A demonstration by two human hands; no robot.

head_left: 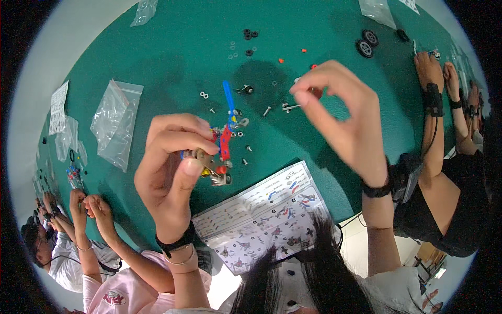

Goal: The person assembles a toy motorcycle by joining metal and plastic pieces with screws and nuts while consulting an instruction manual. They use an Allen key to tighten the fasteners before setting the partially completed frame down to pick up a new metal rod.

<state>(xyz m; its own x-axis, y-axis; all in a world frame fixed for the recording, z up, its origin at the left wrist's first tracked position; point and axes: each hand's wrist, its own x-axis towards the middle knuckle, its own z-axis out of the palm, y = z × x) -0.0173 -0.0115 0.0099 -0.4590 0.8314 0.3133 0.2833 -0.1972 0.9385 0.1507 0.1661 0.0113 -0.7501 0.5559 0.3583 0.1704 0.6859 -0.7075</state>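
My left hand (pixel 170 162) is closed around a small construction model (pixel 225 144) of red, blue, yellow and metal parts. A long blue strip (pixel 228 97) sticks up from the model's far side. To the right, my right hand (pixel 345 110) is raised over the table, thumb and forefinger pinched on a thin silver metal piece (pixel 293 108) that points left; its exact kind is too small to tell. Between the hands lie a loose screw (pixel 267 111) and a small black-and-metal part (pixel 244 89). More screws and nuts (pixel 204 94) are scattered near the model.
A printed instruction sheet (pixel 261 220) lies at the green table's (pixel 178 68) near edge. Clear plastic bags (pixel 117 123) rest at left. Black wheels (pixel 364 48), small black rings (pixel 248 34) and orange pieces (pixel 281 60) lie farther back. Other people's hands (pixel 429 70) work at both sides.
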